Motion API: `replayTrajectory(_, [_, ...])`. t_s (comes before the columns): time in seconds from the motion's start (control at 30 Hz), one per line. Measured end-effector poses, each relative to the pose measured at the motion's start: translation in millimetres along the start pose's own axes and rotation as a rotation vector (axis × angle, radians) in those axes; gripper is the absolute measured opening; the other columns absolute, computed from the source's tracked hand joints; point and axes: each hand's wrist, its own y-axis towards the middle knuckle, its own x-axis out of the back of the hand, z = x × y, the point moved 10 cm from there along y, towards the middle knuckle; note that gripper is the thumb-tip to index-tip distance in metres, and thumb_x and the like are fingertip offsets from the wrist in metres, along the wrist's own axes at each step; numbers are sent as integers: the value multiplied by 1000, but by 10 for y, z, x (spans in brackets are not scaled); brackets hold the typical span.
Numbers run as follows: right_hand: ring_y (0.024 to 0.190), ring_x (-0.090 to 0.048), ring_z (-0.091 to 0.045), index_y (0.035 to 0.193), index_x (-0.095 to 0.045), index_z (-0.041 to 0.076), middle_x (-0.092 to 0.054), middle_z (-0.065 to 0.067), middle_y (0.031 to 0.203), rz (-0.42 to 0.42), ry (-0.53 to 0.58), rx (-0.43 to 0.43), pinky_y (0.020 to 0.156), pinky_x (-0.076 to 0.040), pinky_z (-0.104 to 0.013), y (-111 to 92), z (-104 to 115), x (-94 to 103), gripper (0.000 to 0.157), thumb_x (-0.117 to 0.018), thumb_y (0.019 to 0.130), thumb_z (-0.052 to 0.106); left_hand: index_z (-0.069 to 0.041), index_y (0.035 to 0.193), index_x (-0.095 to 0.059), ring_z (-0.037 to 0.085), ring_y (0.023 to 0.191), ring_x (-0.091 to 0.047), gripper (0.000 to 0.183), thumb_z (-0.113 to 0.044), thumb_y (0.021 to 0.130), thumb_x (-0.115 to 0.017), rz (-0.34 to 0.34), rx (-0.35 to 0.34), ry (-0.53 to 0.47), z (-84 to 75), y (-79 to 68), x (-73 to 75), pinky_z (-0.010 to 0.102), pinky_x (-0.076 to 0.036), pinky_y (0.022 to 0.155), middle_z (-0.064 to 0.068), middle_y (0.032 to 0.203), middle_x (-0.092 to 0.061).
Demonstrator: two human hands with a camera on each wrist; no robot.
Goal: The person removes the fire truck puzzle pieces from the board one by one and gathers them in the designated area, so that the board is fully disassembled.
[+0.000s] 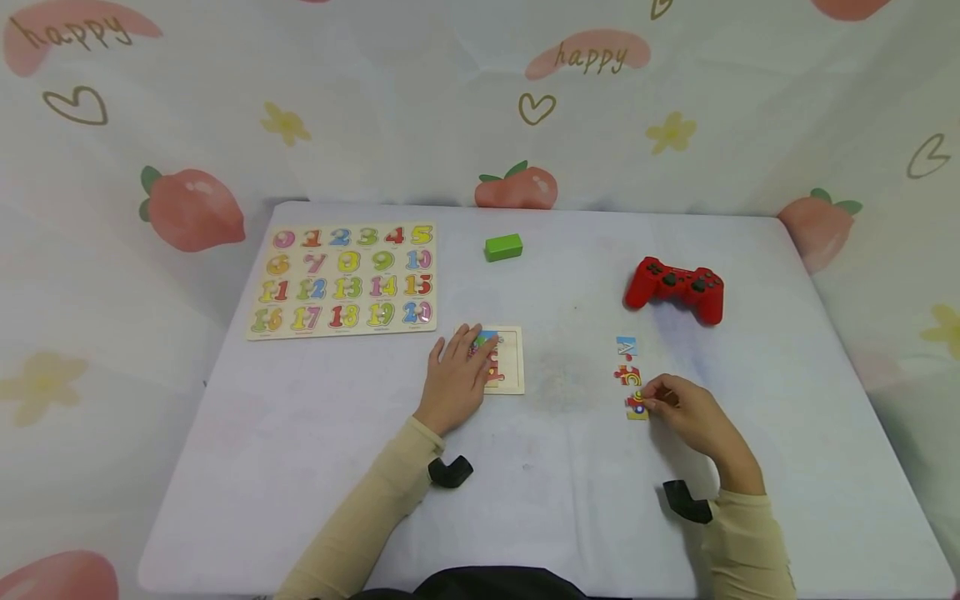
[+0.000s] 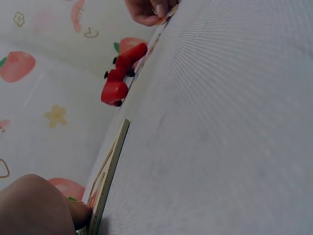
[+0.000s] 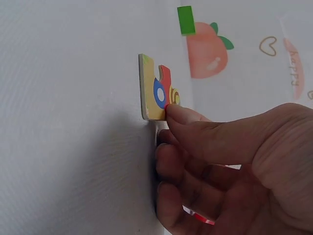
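Puzzle piece (image 3: 160, 93): it is at the near end of a short row, on the right part of the table (image 1: 555, 500); it is hard to tell if it touches the table.
Right hand (image 1: 693, 421): its thumb and fingers pinch the piece by one end.
Pick-up step: this looks like taking one piece; the next move seems to need a snug pinch and a gentle lift.
Loose pieces (image 1: 627, 376): two lie just past the pinched one.
Left hand (image 1: 457, 379): it rests on the small tray (image 1: 513, 358), fingers stretched out.
Small tray: bright pieces (image 1: 492, 367) sit inside, partly under the hand; bare wood shows on the right.
Number board (image 1: 322, 333): it holds numbers (image 1: 348, 262) 0 to 20.
Far things: a green block (image 1: 503, 247) and a red game controller (image 1: 678, 282).
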Motion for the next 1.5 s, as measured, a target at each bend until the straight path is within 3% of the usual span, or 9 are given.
replayTrajectory(0.2, [82,-52,-20,97,-61,6,-61,-4,88,-3,-9,-27,67,-46,-27,29,-15,-23,8,-64,90,7,-26,144,-44,22,145,-21,44,-32,101,-37,-1,1,6,4,5,20,56,-14,114,4,153,-34])
replayTrajectory(0.37, [79,-51,-19,96,-61,6,-60,-4,86,-17,-8,-26,64,-45,-26,36,13,-17,8,-64,89,6,-15,148,-37,22,145,-22,50,-32,101,-40,-20,8,-13,9,13,38,54,-14,114,5,153,-34])
replayTrajectory(0.47, [77,-51,-18,96,-61,5,-61,-4,84,-36,-22,-13,63,-44,-25,47,66,16,7,-64,90,6,-7,152,-25,23,146,-19,60,-33,100,-41,-10,32,-25,30,16,23,52,-13,116,8,156,-29])
replayTrajectory(0.6, [74,-53,-18,96,-61,4,-63,-4,81,-109,-34,36,59,-44,-25,93,259,92,7,-64,90,7,-2,152,-16,27,147,-14,68,-35,99,-43,-10,66,-23,63,10,17,49,-13,117,14,159,-18])
replayTrajectory(0.7, [73,-55,-17,96,-61,5,-64,-5,81,-165,-7,101,59,-44,-26,172,521,97,6,-63,91,8,2,151,-18,29,147,-12,69,-36,99,-44,-13,81,-13,74,5,23,48,-14,117,17,159,-14])
replayTrajectory(0.87, [72,-55,-17,94,-62,6,-63,-4,83,-155,35,212,62,-45,-29,431,1076,-163,6,-64,91,11,3,149,-23,30,148,-9,67,-36,99,-43,18,98,-11,74,-8,23,47,-12,118,18,159,-11])
replayTrajectory(1.07, [78,-54,-20,108,-60,2,-59,-10,96,-53,-4,214,68,-47,-32,824,1541,-670,24,-65,91,19,3,148,-29,31,147,-13,65,-37,99,-43,8,91,15,75,-6,66,48,-15,117,19,158,-16])
replayTrajectory(1.27, [85,-56,-24,108,-62,1,-56,-14,101,-95,-79,204,77,-50,-38,1039,1684,-835,27,-69,89,20,2,146,-34,31,146,-17,64,-39,97,-45,-7,87,30,81,-4,64,48,-18,117,19,157,-21])
replayTrajectory(1.5, [87,-56,-23,103,-62,1,-58,-12,98,-85,-62,184,81,-50,-38,1096,1694,-900,25,-71,87,19,1,146,-36,30,146,-19,61,-40,100,-40,-24,88,63,86,-13,25,47,-20,116,18,157,-22])
